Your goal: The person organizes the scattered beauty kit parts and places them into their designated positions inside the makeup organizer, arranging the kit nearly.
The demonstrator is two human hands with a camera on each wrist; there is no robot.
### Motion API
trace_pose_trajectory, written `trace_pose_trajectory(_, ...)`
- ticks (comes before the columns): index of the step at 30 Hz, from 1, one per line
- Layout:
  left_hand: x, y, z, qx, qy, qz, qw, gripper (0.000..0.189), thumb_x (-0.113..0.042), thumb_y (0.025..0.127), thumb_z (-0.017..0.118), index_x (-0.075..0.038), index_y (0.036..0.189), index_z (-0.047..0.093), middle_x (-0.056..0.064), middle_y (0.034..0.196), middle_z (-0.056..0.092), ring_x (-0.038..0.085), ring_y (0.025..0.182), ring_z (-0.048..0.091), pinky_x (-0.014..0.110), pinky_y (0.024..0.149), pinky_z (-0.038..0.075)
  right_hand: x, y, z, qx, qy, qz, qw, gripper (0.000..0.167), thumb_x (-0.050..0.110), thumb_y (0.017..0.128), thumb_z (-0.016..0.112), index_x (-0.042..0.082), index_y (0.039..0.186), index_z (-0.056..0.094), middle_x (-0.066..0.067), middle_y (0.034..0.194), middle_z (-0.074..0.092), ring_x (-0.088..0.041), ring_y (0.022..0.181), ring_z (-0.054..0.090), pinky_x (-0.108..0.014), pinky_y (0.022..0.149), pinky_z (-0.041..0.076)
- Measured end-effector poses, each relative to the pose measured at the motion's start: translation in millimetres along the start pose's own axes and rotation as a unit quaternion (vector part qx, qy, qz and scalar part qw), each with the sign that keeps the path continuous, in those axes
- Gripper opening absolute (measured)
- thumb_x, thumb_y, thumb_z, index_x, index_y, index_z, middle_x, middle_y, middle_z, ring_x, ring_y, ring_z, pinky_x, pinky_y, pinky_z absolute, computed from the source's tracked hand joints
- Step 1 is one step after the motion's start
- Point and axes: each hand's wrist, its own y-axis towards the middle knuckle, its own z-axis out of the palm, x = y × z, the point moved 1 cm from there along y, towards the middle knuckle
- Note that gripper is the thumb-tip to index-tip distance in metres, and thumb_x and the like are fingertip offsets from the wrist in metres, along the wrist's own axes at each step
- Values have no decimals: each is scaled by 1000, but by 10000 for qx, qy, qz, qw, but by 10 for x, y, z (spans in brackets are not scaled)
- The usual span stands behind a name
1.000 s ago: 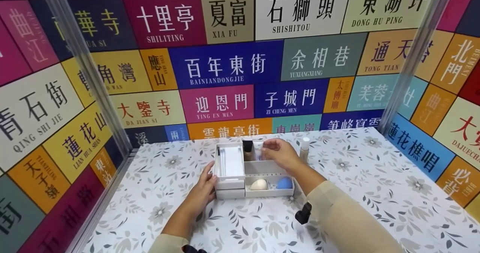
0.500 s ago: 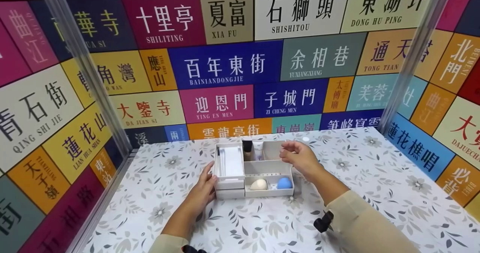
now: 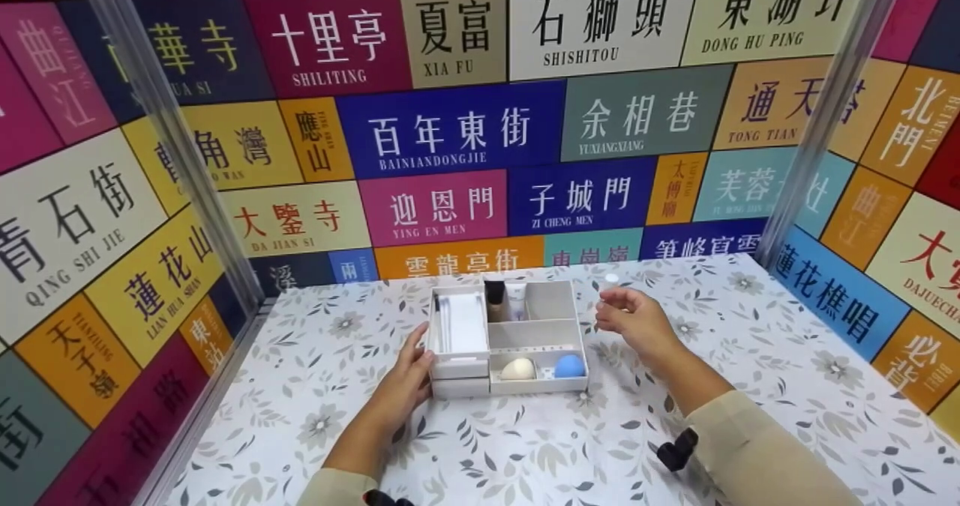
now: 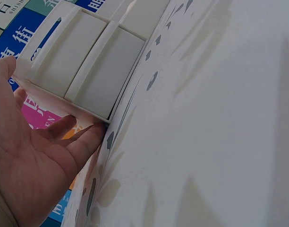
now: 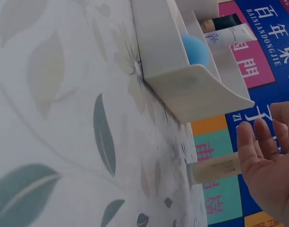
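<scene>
A white desktop organizer stands on the table. My left hand rests against its left side; in the left wrist view the fingers touch the box beside two drawer fronts. Its front tray holds a beige makeup sponge and a blue makeup sponge. A black-capped tube and a white tube stand in the back compartment. My right hand, fingers loosely bent and holding nothing, is right of the box. Close to it stands a beige bottle, its upper part hidden by the hand in the right wrist view.
The upper left compartment holds white flat items and thin sticks. A leaf-patterned cloth covers the table. Behind it rises a sign-covered wall, with clear upright posts at the corners.
My right hand has let go of the white tube in the back compartment and moved right, out of the organizer, toward the bottle. The left hand has stayed put.
</scene>
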Motion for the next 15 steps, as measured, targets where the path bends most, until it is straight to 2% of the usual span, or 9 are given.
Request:
trace_pose_trajectory(5,-2,-3,-2,6,-9,-11,10000,61,-52,113,45,-52,168,18,24,178,14,47,159,36,60,127,38,-79,23,-114,62,252,95,9996,44,13,104,70,-7,140,56,-11,118,67,-13,97,77,-34,98,65)
trace_pose_trajectory(11,3,5,-1,2,-13,-9,10000,60,-51,113,45,-54,167,18,23,178,16,47,159,36,60,127,38,-128,71,-206,-74,-94,264,9996,46,18,103,71,-2,143,58,-4,118,67,-14,105,74,-29,95,65)
trace_pose_trajectory(15,6,10,5,-18,10,-61,10000,59,-51,113,45,-57,166,19,21,179,17,46,159,36,60,128,37,-204,129,-254,-171,-259,384,9988,47,18,103,72,-2,144,59,-3,117,68,-12,101,71,-29,94,65)
